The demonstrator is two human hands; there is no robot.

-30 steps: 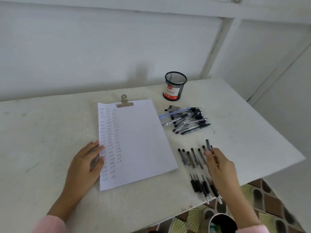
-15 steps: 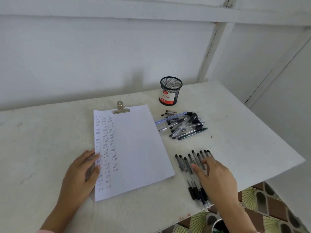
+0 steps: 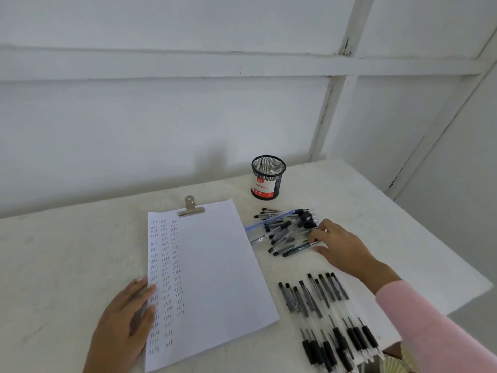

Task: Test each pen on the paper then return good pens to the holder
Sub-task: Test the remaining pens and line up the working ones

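A white sheet of paper (image 3: 212, 275) clipped by a metal clip (image 3: 190, 207) lies on the table, with three columns of small pen marks down its left side. My left hand (image 3: 126, 321) rests flat on the paper's lower left edge. A loose pile of capped pens (image 3: 285, 231) lies right of the paper. My right hand (image 3: 336, 246) reaches into the pile's right end, fingertips touching pens; whether they pinch one I cannot tell. A black mesh pen holder (image 3: 267, 177) with a red and white label stands behind the pile, and no pens show above its rim.
A row of uncapped pens (image 3: 320, 327) lies near the table's front right edge, with their caps (image 3: 309, 294) lined up above them. The white table (image 3: 67, 251) stands against a white wall. The table's right edge drops off beyond my right sleeve.
My right hand has left the row of uncapped pens near the front edge and moved up to the pile of capped pens. The left hand stays on the paper.
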